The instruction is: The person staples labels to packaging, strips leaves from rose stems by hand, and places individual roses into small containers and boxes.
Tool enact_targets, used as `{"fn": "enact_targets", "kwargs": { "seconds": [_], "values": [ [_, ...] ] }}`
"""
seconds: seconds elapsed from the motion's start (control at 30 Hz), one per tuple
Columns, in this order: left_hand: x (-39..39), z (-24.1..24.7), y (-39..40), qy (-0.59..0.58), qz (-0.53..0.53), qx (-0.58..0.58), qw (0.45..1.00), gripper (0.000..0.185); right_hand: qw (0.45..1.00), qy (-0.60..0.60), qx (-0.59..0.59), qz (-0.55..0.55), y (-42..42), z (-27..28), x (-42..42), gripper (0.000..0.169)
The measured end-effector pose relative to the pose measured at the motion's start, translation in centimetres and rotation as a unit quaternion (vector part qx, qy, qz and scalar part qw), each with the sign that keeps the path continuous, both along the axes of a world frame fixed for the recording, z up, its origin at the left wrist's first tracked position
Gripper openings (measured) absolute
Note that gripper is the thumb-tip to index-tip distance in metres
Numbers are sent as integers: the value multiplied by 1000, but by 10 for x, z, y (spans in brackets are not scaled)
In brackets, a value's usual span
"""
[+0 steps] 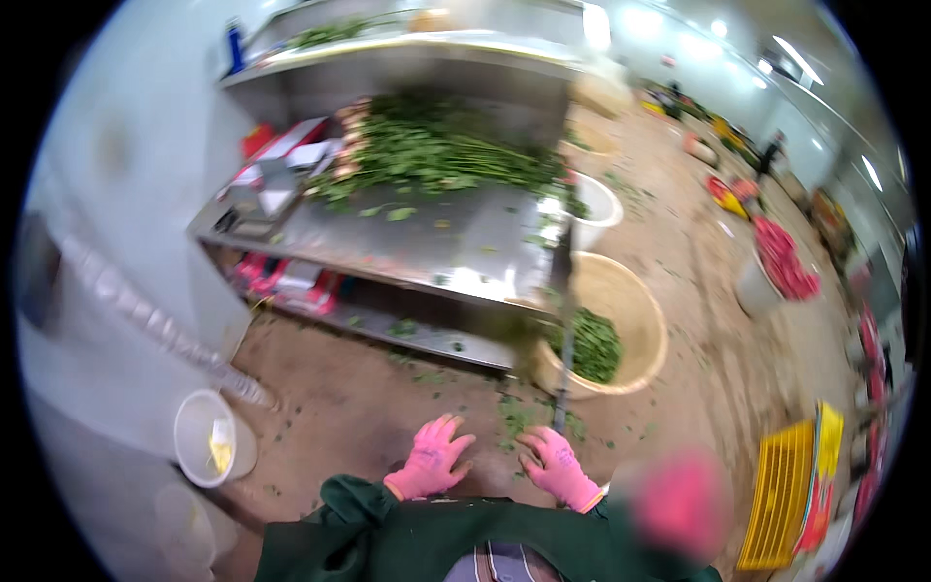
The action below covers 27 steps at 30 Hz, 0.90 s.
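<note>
My left hand [433,458], in a pink knit glove, hovers in front of my body with its fingers apart and nothing in it. At the right, my right hand [558,469] wears the same kind of glove; its fingers are spread and hold nothing. Ahead of both hands stands a stainless steel workbench [407,240]. Across it lies a pile of leafy green stems [451,153], with pale pink flower heads [350,142], apparently roses, at the left end. A metal device with red parts [273,182] sits on the bench's left side.
Beside the bench a large beige tub [640,320] holds cut leaves [595,345]. A white bucket [207,436] stands at the left, near a pipe [160,320]. At the right are a yellow plastic crate [777,495] and a bucket with pink material [785,262]. Loose leaves litter the floor [327,393].
</note>
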<state>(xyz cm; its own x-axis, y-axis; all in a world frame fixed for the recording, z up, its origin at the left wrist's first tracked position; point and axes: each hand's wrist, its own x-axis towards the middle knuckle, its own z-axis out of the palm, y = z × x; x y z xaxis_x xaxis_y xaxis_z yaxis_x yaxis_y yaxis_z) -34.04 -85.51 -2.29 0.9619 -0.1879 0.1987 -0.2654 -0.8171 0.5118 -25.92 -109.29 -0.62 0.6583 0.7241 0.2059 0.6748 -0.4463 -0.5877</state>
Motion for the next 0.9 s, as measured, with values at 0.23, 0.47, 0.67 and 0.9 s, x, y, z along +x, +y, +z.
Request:
{"fn": "enact_targets", "kwargs": {
  "seconds": [0.23, 0.47, 0.67, 0.9],
  "values": [
    [-6, 20, 167, -9, 180, 7, 984, 38, 971, -45, 27, 234, 235, 19, 69, 34],
    [46, 21, 298, -3, 211, 0, 977, 40, 996, -15, 31, 78, 378, -42, 202, 63],
    [92, 5, 433, 7, 310, 32, 950, 38, 941, 49, -108, -317, 503, -96, 369, 102],
    [165, 55, 541, 50, 304, 49, 950, 43, 984, 9, -167, -58, 742, -67, 415, 98]
  ]
}}
